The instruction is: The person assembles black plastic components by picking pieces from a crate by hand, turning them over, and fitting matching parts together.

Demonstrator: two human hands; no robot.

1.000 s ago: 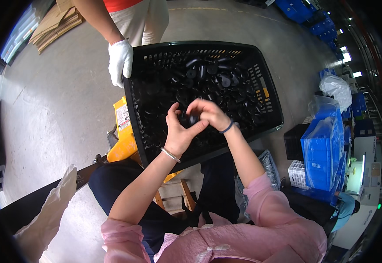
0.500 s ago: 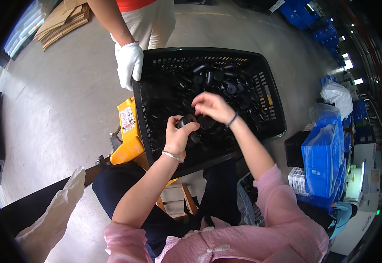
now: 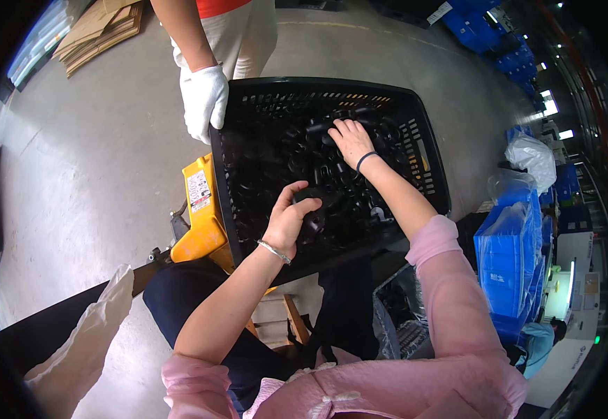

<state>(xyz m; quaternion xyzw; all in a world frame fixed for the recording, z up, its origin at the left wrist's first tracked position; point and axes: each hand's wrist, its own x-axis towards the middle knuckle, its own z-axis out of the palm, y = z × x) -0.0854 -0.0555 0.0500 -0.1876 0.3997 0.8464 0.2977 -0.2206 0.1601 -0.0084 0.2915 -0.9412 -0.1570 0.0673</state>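
A black plastic basket (image 3: 438, 157) full of glossy black plastic parts (image 3: 283, 150) is in front of me. My left hand (image 3: 286, 220) is over its near side, thumb and forefinger curved around a dark round part (image 3: 309, 195); black on black blurs its outline. My right hand (image 3: 353, 144) reaches deeper into the basket, fingers apart and laid on the parts at the far right. Beside its fingertips lies a black cylindrical part (image 3: 316, 129). Another person's white-gloved hand (image 3: 204, 101) holds the basket's far left corner.
Left of the basket is a yellow metal piece of equipment (image 3: 199, 237). An open plastic-lined container (image 3: 398, 318) stands by my right leg. Blue bins (image 3: 503, 258) under clear plastic are at the right. Flattened cardboard (image 3: 101, 31) lies on the floor at the far left.
My right hand has left the spot beside my left hand and moved away from me to the basket's far right. My left hand stays nearly in place. The gloved hand keeps its hold.
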